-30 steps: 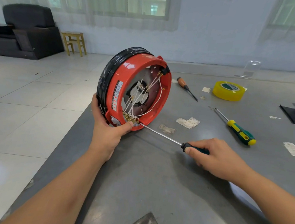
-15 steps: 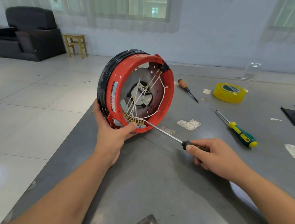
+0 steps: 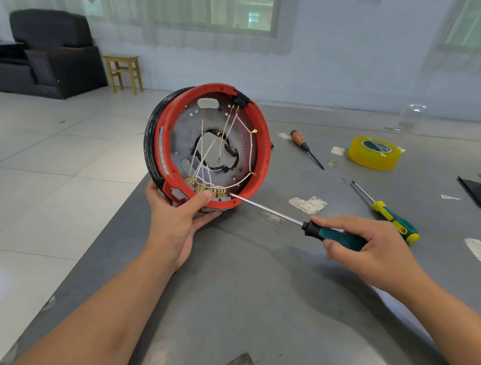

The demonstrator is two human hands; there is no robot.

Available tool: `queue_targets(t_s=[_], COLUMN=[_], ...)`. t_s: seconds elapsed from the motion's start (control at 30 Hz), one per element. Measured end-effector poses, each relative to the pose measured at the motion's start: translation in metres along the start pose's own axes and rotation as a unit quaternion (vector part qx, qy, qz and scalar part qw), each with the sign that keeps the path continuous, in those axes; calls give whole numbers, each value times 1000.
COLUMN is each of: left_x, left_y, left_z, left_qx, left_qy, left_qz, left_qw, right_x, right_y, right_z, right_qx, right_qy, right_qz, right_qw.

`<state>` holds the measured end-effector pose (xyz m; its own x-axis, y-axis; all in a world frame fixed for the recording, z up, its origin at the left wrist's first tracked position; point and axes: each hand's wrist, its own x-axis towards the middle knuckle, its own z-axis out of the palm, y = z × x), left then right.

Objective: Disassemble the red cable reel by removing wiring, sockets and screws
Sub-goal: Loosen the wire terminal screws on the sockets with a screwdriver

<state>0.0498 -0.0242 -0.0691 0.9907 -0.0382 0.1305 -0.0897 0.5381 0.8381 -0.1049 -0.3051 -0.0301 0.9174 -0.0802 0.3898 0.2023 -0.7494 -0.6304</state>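
Left hand [image 3: 177,217] gripping the red reel [image 3: 207,145] upright at the table [image 3: 252,313] edge, right hand [image 3: 372,250] curled round the screwdriver [image 3: 288,219], I work its tip at the brass wire terminals [image 3: 207,189], which I judge need loosening next

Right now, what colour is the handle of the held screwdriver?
Teal with a black collar, head view.

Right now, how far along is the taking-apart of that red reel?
Early to midway, judging by the view. Done: the red cable reel lies open inside, with several white wires hanging loose. In hand: the left hand steadies it while the right hand works a screwdriver at the brass terminals. Left: those terminals and remaining wiring.
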Motion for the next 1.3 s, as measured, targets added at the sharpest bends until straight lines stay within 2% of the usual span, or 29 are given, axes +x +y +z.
queue_targets(t_s=[0.27,0.9,1.17,1.3], left_x=[2,3,-1,-5], left_y=[-1,-2,-1,2], left_z=[-3,-4,1,4], left_qx=[-22,-26,24,73], left_qy=[-1,1,-18,-34], left_qz=[-1,12,47,62], left_qw=[1000,1000,998,995], right_x=[3,1,6,11], right_y=[-8,-10,-16,-22], right_z=[0,2,-6,-15], right_qx=[2,3,-35,-42], right_qy=[26,24,1,-38], right_qz=[-38,-42,-25,11], right_qw=[999,999,999,998])
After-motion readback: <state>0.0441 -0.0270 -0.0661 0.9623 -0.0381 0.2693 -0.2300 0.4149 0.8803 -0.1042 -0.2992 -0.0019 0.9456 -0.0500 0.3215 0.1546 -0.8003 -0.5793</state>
